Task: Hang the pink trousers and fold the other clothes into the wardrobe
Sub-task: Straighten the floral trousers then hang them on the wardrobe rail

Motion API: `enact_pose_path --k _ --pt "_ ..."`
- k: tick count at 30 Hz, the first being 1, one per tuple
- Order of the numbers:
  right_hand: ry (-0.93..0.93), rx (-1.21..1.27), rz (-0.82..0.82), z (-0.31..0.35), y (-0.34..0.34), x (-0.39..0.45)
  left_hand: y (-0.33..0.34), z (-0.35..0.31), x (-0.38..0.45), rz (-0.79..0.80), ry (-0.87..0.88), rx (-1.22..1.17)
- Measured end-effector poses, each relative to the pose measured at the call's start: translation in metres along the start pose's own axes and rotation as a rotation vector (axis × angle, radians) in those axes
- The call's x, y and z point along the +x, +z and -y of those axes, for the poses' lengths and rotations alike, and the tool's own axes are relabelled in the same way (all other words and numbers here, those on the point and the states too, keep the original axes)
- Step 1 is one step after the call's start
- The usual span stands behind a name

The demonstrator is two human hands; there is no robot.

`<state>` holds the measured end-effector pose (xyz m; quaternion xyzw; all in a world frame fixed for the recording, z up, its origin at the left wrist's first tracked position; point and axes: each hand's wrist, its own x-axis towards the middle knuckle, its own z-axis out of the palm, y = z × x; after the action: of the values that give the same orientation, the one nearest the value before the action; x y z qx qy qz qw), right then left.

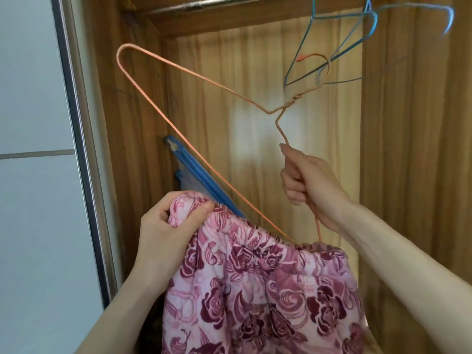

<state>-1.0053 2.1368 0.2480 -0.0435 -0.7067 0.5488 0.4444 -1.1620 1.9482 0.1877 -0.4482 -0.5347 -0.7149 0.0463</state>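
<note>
The pink trousers (258, 284), printed with dark red roses, hang in front of the open wardrobe. My left hand (166, 226) grips the bunched waistband at its left end. My right hand (309, 185) grips one arm of an orange wire hanger (163, 116), which is tilted with its far corner pointing up and left. The hanger's lower end goes into the waistband at the right. Its orange hook (319, 60) sits among the blue hangers.
Several empty blue wire hangers (342, 49) hang from the metal rail (204, 5) at the top. A blue plastic hanger (204, 180) leans in the wardrobe's left corner. A sliding door frame (79, 149) stands at the left, wooden wardrobe walls behind.
</note>
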Motion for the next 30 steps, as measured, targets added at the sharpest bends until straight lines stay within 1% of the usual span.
enact_pose_path --k 3,7,10,13,16,18,23,25,27,30 --pt "-0.028 -0.046 0.004 -0.006 0.01 -0.01 0.001 0.002 -0.004 0.006 -0.018 0.004" --pt "-0.077 0.058 -0.037 -0.018 0.012 -0.016 0.004 0.004 -0.008 0.008 -0.028 0.01" --pt "-0.107 0.093 -0.026 -0.032 0.0 -0.022 0.005 0.007 -0.008 0.005 -0.04 -0.006" --pt "-0.151 0.003 -0.012 -0.046 -0.011 -0.028 0.008 0.007 -0.008 -0.011 -0.04 -0.007" --pt "-0.183 -0.122 -0.053 -0.052 -0.021 -0.03 0.011 0.01 -0.008 -0.015 -0.042 0.002" --pt "-0.182 -0.149 -0.06 -0.053 -0.029 -0.032 0.012 0.011 -0.009 -0.016 -0.043 -0.007" --pt "-0.157 -0.192 -0.006 -0.05 -0.041 -0.045 0.013 0.012 -0.011 -0.01 -0.072 -0.061" --pt "-0.148 -0.163 -0.034 -0.045 -0.037 -0.044 0.014 0.012 -0.012 0.003 -0.073 -0.043" --pt "-0.162 -0.084 -0.065 -0.04 -0.032 -0.041 0.013 0.013 -0.014 0.008 -0.079 -0.034" --pt "-0.155 0.082 -0.015 -0.038 -0.03 -0.039 0.012 0.015 -0.018 0.011 -0.08 -0.038"
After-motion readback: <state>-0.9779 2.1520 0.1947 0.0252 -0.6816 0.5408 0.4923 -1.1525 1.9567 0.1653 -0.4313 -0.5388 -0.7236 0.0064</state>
